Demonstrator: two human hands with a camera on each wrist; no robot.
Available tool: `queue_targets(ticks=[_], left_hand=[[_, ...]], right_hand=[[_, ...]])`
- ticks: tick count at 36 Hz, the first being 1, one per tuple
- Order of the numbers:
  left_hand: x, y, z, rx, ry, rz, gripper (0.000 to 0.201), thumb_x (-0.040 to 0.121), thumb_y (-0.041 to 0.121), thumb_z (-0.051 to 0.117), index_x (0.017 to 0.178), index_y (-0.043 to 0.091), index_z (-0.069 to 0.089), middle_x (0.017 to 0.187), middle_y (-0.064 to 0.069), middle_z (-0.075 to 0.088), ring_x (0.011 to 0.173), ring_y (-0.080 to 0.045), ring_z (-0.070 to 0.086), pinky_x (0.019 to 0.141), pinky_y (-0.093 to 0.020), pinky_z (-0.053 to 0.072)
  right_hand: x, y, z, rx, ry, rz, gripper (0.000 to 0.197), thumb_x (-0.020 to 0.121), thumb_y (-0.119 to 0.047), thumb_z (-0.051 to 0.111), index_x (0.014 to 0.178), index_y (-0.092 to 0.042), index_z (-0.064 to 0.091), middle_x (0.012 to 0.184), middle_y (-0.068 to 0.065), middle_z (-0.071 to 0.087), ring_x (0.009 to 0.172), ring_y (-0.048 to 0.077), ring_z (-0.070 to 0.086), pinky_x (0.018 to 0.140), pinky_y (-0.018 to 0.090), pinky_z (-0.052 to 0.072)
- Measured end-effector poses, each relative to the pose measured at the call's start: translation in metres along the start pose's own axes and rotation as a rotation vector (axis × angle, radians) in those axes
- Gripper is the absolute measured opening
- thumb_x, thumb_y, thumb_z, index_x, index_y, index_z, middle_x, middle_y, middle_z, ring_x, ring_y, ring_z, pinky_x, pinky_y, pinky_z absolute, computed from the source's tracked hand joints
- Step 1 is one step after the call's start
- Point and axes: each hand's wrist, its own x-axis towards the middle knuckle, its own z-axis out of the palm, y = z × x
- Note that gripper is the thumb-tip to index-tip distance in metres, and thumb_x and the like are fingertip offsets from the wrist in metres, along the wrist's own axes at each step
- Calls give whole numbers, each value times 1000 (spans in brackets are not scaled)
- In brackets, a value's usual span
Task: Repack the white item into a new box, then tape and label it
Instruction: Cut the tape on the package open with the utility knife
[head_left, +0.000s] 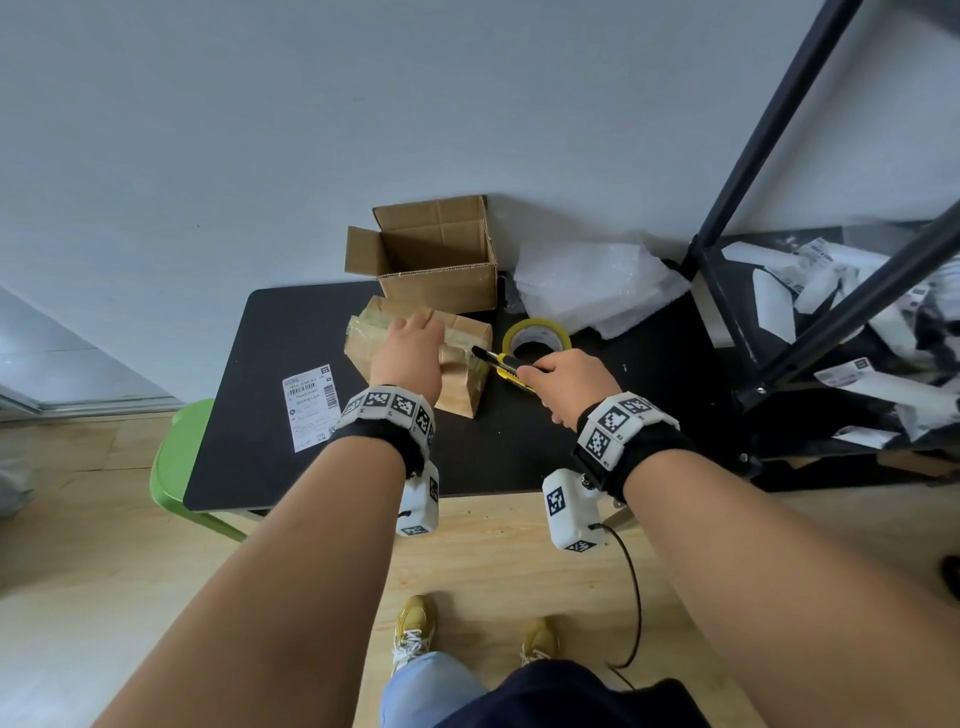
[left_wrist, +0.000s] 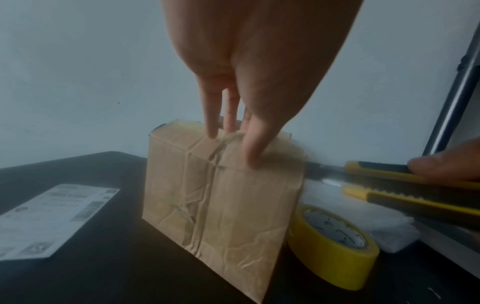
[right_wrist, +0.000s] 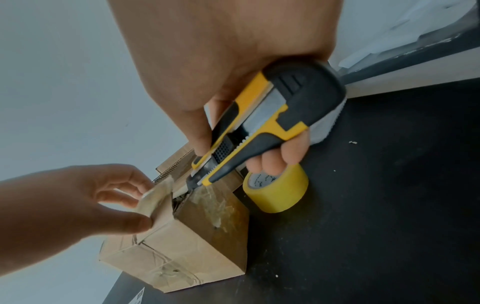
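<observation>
The right hand (head_left: 566, 382) grips the knife (right_wrist: 249, 131), cutting the old box (head_left: 415, 353); the left hand (head_left: 408, 353) pinches its flap. Repacking, taping and labelling remain.

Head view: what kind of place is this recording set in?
Probably a small parcel-packing corner of a room. A black table holds an open brown cardboard box, a yellow tape roll and a printed white shipping label; white bubble wrap lies beside them.

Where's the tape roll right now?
The yellow tape roll lies on the black table, right of the taped box, in front of the bubble wrap.
</observation>
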Motion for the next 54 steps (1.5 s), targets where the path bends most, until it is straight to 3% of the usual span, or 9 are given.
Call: queue_targets(ticks=[7,14,18,23,29,37,42,45,54], left_hand=[[0,-1,1,-26,-4,-9,46,82,-5,58,120,19,52,126,-2,50,118,-25,42,91,-41,48],[4,-1,2,-6,-204,-22,60,85,-6,50,139,21,47,143,-2,39,130,-26,39,102,-40,44],[5,0,7,50,-147,-11,44,91,2,47,132,16,54,137,-8,48,121,-29,50,98,-39,46],[18,6,-2,157,-374,-57,54,89,0,51,141,13,44,144,-12,40,128,-33,45,103,-42,43],[24,13,-3,185,-307,-112,30,94,3,50,124,0,54,129,-14,50,113,-36,56,94,-44,49],[29,5,3,133,-155,-74,25,90,2,51,112,8,60,113,-11,57,96,-33,61,74,-39,51],[38,-3,3,-1,-102,10,47,88,3,58,131,18,47,130,-5,44,102,-30,60,70,-39,51],[51,-7,-1,38,-171,91,61,85,6,63,140,21,40,141,-4,40,114,-30,55,86,-41,53],[58,-6,-5,198,-226,196,49,91,7,50,138,19,42,131,-10,47,108,-31,58,78,-39,50]], right_hand=[[-2,1,6,102,-25,66,33,93,-43,48,88,-18,68,73,6,70,58,22,70,65,39,62],[-5,1,3,48,51,21,37,89,-44,49,87,-14,70,80,11,70,74,29,69,74,46,58],[-6,2,1,22,73,-10,35,88,-45,50,83,-18,70,74,7,69,70,26,68,75,45,58],[-7,5,0,60,149,-24,34,89,-45,50,76,-20,69,67,6,67,67,24,67,70,42,58],[-1,6,-2,29,193,-43,33,91,-44,49,83,-20,70,70,3,66,69,21,64,69,38,54],[6,8,8,-44,187,-31,28,91,-47,51,93,-25,68,75,-4,66,70,15,62,64,30,51],[9,7,14,-14,156,-17,26,88,-44,58,108,-29,67,82,-6,66,74,13,62,66,29,53],[10,4,15,-19,150,4,25,88,-43,60,109,-31,66,84,-7,64,77,13,61,66,28,51],[1,-3,15,-33,190,62,17,80,-43,64,88,-29,66,76,-4,63,70,15,61,66,35,55]])
